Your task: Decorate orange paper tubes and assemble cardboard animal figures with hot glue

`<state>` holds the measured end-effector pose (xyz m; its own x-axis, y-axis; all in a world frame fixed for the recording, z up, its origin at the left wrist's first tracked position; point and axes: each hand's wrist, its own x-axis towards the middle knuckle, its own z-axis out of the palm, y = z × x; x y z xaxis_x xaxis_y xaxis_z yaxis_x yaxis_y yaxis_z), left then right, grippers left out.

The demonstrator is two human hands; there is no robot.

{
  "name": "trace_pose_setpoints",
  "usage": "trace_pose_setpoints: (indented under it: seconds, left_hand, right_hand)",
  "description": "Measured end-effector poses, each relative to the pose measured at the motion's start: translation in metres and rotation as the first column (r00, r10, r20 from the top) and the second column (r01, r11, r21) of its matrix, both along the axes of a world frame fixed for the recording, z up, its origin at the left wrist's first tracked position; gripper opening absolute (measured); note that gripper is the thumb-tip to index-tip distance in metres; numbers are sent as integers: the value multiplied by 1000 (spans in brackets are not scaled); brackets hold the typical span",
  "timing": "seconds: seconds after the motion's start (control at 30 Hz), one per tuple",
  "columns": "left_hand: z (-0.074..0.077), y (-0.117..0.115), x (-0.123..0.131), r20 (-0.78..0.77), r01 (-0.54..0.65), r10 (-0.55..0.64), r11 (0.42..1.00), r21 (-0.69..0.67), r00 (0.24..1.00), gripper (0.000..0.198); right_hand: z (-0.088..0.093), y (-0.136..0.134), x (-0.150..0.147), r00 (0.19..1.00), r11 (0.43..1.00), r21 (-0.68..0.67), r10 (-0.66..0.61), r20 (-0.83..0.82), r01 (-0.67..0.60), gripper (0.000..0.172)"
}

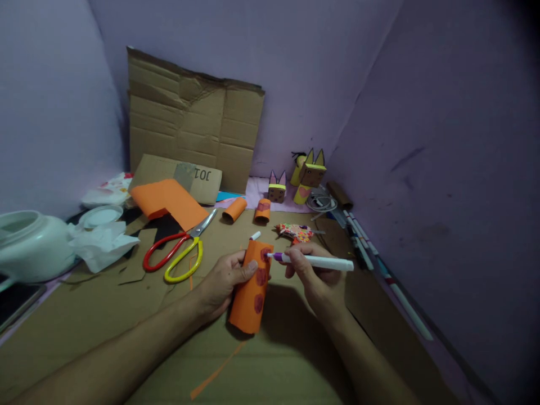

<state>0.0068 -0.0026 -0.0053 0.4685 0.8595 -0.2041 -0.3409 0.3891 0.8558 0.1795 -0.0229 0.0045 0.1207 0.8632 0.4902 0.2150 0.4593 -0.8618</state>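
Note:
My left hand (225, 281) grips an orange paper tube (245, 306) from its left side, thumb across the front. Down the tube's right side run three dark reddish-purple round spots. Between the fingers of my right hand (314, 275) is a white marker (327, 262) with a purple collar, its tip on the top spot. The white marker cap (255, 235) lies just beyond the tube. Left of the tube rest scissors (183, 250) with one red and one yellow handle, blades parted.
Behind lie two short orange tubes (235, 209), cardboard animal figures (276, 190) and a flower-patterned glue gun (295, 232). Orange paper (169, 199) and a white teapot (36, 247) are at left. Several markers (358, 242) line the right wall; a cardboard sheet (194, 112) leans at the back.

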Motion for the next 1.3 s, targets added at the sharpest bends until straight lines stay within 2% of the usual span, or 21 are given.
trace_pose_setpoints:
  seconds: [0.5, 0.73, 1.3]
  left_hand:
    - [0, 0, 0, 17, 14, -14, 1000, -28, 1000, 44]
    - [2, 1, 1, -4, 5, -5, 999, -51, 1000, 47]
    - [0, 0, 0, -16, 5, -5, 999, -45, 1000, 48]
  right_hand:
    - [0, 0, 1, 999, 1000, -1, 27, 28, -27, 20]
    - [1, 0, 1, 997, 998, 47, -37, -61, 40, 19]
    - [0, -1, 1, 998, 998, 31, -47, -48, 49, 20]
